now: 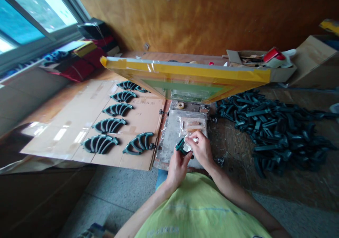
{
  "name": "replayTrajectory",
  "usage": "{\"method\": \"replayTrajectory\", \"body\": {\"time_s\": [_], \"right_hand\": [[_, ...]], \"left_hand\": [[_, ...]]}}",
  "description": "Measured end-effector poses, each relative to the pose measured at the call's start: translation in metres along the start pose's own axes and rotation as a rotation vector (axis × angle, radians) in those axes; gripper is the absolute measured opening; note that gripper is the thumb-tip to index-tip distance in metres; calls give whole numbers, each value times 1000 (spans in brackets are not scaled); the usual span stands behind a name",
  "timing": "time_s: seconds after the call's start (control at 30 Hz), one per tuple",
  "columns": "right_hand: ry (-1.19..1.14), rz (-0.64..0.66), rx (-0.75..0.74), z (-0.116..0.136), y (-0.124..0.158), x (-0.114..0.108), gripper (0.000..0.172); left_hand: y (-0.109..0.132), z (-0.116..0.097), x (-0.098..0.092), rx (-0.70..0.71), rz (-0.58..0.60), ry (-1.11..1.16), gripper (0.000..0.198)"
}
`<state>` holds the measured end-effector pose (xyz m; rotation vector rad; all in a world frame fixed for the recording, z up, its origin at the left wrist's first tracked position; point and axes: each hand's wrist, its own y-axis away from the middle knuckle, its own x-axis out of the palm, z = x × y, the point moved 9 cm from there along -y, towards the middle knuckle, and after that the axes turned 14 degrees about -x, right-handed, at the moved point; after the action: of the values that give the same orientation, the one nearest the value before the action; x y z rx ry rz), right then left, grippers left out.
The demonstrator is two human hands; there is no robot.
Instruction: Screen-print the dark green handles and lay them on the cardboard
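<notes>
Above the front of a metal base plate (pixel 167 142), my left hand (pixel 178 165) is closed around a dark green curved plastic piece (pixel 180 145). My right hand (pixel 200 148) pinches a crumpled white cloth or tissue (pixel 187 147) against that piece; which of the two it is I cannot tell. Just beyond my fingers, a small fixture with wooden strips (pixel 194 124) is taped to the plate. Behind it, a yellow-taped screen frame (pixel 190 68) is tilted up, with a roll of tape (pixel 180 105) under its lower edge.
To the left, several dark green ribbed fan-shaped pieces (pixel 100 144) lie in rows on a cardboard sheet (pixel 71 125). A large heap of similar dark green parts (pixel 280 128) covers the right side. Cardboard boxes (pixel 312 59) stand at the back right, before a wooden board (pixel 190 19).
</notes>
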<state>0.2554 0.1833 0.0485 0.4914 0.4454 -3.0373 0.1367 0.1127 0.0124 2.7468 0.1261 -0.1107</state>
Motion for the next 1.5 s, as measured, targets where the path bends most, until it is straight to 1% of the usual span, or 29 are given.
{"method": "replayTrajectory", "body": {"time_s": [0.07, 0.1, 0.13, 0.2, 0.27, 0.33, 0.4, 0.43, 0.5, 0.63, 0.7, 0.77, 0.87, 0.93, 1.0, 1.07, 1.17, 1.2, 1.23, 1.3, 1.33, 1.37, 1.43, 1.5], "right_hand": [[20, -49, 71, -15, -1, -12, 24], [23, -68, 89, -18, -1, -18, 25], [20, -85, 93, -18, 0, -24, 26], [9, -98, 57, -6, 3, -30, 24], [2, -51, -37, 16, 7, -24, 20], [15, 29, -156, 38, 10, -10, 15], [47, 62, -242, 49, 10, 2, 14], [67, 55, -257, 48, 8, 5, 14], [114, 12, -232, 36, 1, 4, 16], [144, -58, -62, -3, -9, -15, 23], [117, -107, -29, -5, -6, -25, 24], [93, -115, -82, 9, 0, -27, 22], [89, -6, -241, 42, 10, -6, 17], [115, 40, -311, 53, 14, 8, 16], [150, 32, -308, 47, 12, 14, 18], [187, 3, -234, 27, 4, 9, 20], [216, -72, -65, -8, -7, -14, 25], [208, -109, -30, -14, -8, -23, 26], [192, -147, -17, -15, -8, -32, 27], [153, -192, -50, -5, -4, -41, 26], [141, -181, -86, 5, -1, -39, 25], [135, -146, -129, 17, 2, -34, 23], [145, -58, -216, 38, 7, -17, 19], [186, -3, -267, 46, 7, -4, 18]], "left_hand": [[2, -1, 6, -9, 64, 63, 24], [2, -2, 7, -16, 83, 93, 24], [1, -1, 7, -30, 82, 123, 25], [-2, 4, 2, -74, 43, 167, 28], [-5, 9, -2, -95, -4, 180, 31], [-6, 11, -5, -73, -37, 151, 31], [-5, 10, -5, -41, -42, 111, 28], [-4, 9, -4, -35, -36, 94, 27], [-2, 6, -1, -31, -6, 78, 27], [3, -4, 9, -37, 118, 145, 28], [2, -3, 8, -82, 117, 193, 29], [-2, 2, 4, -119, 62, 207, 31], [-7, 5, 0, -72, 1, 149, 27], [-8, 4, 1, -23, 1, 82, 19], [-7, 5, -1, -12, -17, 46, 16], [-4, 4, -1, -18, -11, 54, 19], [3, -4, 9, -12, 120, 133, 25], [5, -6, 12, -26, 160, 173, 26], [5, -6, 13, -53, 174, 216, 28], [2, 0, 12, -138, 153, 273, 31], [1, 4, 11, -171, 132, 284, 33], [-1, 7, 9, -186, 110, 284, 35], [-3, 10, 6, -165, 64, 266, 38], [-3, 8, 3, -123, 41, 239, 38]]}}
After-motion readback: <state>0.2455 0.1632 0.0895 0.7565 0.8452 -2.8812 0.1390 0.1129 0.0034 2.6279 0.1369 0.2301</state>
